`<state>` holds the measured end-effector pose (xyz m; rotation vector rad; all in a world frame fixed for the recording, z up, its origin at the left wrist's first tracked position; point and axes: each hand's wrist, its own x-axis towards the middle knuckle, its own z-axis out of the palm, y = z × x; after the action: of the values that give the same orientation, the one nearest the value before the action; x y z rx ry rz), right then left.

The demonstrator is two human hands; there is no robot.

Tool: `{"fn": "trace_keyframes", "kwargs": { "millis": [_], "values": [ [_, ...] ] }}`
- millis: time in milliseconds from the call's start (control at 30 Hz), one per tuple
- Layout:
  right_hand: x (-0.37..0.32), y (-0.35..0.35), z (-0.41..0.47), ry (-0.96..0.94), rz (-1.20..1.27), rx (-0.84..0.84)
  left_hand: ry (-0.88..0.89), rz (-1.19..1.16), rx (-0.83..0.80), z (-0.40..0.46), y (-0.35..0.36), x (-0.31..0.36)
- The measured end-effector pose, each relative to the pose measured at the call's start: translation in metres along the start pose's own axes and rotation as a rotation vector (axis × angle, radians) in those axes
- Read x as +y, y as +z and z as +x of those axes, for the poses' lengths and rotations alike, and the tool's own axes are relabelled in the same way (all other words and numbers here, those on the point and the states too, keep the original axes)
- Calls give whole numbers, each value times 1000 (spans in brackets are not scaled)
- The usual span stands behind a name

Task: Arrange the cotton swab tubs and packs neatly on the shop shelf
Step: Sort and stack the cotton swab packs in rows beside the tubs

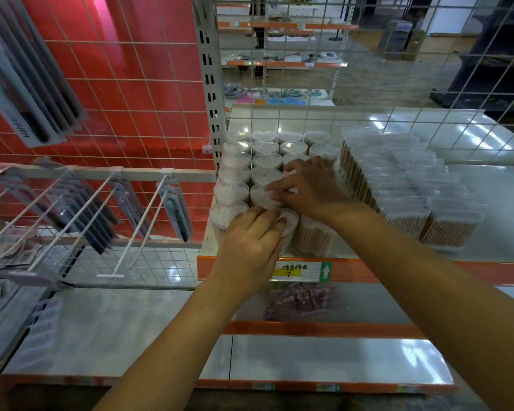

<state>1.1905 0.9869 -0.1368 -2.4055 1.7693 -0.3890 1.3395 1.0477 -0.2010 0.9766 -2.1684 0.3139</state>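
Front edge of white shop shelf (487,185): left hand (250,241) cups the upright clear heart-shaped swab tub (290,225); right hand (306,188), fingers spread, steadies the tub row directly behind.

My left hand (251,241) rests on the front tub (288,225) at the shelf (487,200) edge; my right hand (307,185) lies just behind it, atop the rows of tubs (264,161). Right of that hand stand the swab packs (404,188); a price label (301,271) sits below both hands.
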Motion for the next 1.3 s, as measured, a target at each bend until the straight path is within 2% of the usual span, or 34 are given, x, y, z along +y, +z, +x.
{"fn": "trace_keyframes", "kwargs": {
  "millis": [233,433,567,633,700,800,900,1300],
  "values": [
    [5,-2,3,-40,-28,-45,-23,8,-35,5,-3,2],
    [2,3,1,-15,-47,-25,-99,8,-224,15,-12,3],
    [-7,-4,-7,-51,-30,35,-70,-23,-266,14,-27,-7],
    [-11,-12,-18,-99,40,-14,-90,1,-280,10,-36,-22],
    [-16,-17,-32,-150,34,-130,-177,-17,-370,9,-46,-37],
    [-23,-12,-44,-179,-125,-286,-335,-45,-592,12,-49,-48],
    [-27,-1,-42,-170,-185,-312,-335,-1,-748,21,-45,-46],
    [-31,10,-31,-112,-203,-309,-320,-32,-724,25,-35,-53]
  ]
}}
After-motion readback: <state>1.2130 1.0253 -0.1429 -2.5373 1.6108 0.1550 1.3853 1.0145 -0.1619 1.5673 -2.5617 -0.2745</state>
